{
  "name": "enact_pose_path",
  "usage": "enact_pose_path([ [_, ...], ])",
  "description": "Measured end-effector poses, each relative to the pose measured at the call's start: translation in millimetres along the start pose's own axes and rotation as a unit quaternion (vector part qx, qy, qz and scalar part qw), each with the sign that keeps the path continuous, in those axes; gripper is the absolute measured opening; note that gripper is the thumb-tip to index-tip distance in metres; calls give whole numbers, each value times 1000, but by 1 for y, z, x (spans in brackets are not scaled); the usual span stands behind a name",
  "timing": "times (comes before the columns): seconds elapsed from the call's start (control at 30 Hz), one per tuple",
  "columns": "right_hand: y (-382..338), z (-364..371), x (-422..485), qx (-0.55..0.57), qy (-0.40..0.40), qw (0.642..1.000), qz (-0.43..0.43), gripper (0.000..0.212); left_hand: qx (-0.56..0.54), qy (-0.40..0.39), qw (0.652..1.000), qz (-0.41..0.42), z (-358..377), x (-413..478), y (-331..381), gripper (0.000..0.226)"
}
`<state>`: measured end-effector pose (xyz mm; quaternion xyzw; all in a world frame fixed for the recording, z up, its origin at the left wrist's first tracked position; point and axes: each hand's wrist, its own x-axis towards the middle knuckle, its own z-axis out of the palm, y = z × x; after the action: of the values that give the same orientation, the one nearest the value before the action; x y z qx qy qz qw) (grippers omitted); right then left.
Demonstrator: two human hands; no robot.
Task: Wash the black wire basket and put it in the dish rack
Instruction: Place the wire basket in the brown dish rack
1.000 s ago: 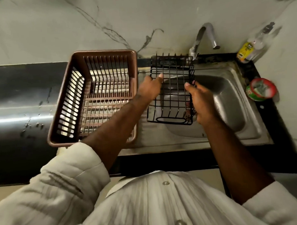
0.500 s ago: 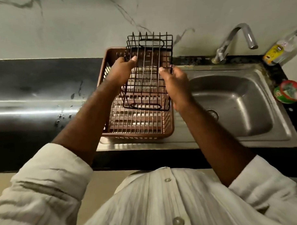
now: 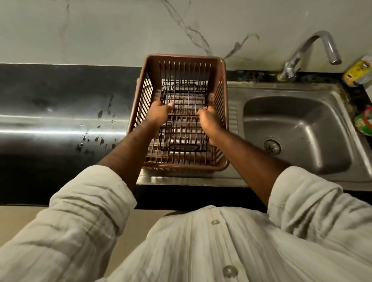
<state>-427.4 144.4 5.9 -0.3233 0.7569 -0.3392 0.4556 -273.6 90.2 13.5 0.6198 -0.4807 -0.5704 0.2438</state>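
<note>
The black wire basket (image 3: pixel 184 117) sits low inside the brown plastic dish rack (image 3: pixel 221 80), open side up. My left hand (image 3: pixel 160 112) grips the basket's left rim. My right hand (image 3: pixel 209 121) grips its right rim. Both hands reach down inside the rack's walls. The rack stands on the steel drainboard to the left of the sink. Whether the basket rests on the rack's floor I cannot tell.
The steel sink (image 3: pixel 296 128) lies to the right, with the tap (image 3: pixel 310 50) behind it. A bottle (image 3: pixel 359 71) and a round red-and-green tub (image 3: pixel 370 124) stand at the far right. A dark counter (image 3: pixel 53 124) with water drops stretches left.
Both hands carried the basket from over the sink leftward to above the rack, then lowered it down inside the rack.
</note>
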Motion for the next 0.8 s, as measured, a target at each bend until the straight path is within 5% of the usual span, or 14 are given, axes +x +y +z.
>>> enact_pose_path([
  [0.47, 13, 7, -6, -15, -49, 998, 29, 59, -16, -15, 1000, -15, -1, 1, -29, 65],
  [0.63, 11, -1, -7, -70, -76, 994, 29, 62, 48, 1, 999, -10, -3, 1, -26, 61],
  [0.8, -5, -18, -17, -234, -47, 966, -94, 70, 216, 107, 969, 59, 12, -13, -9, 51],
])
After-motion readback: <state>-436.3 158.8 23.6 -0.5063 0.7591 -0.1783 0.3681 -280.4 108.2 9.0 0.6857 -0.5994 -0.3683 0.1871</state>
